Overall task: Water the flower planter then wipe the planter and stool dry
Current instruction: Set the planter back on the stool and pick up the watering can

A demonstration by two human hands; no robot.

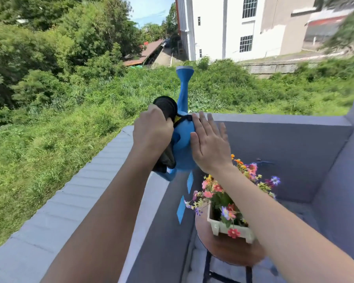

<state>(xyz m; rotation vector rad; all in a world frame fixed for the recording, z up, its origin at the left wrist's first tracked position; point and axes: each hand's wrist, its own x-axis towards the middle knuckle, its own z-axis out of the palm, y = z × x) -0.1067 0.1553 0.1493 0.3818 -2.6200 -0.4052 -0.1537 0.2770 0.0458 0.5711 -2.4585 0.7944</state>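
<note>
Both arms reached toward twelve o'clock; left hand (151,131) was clenched in a fist, right hand (209,144) flat with fingers extended.

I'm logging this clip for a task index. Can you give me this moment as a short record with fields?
setting: balcony with grey parapet wall
left hand: gripping black cloth against blue watering can
right hand: open, flat on the can's side
spout: pointing up and away
planter: white, flowers, on round wooden stool
pouring: none visible

no readable text, labels or signs
</note>
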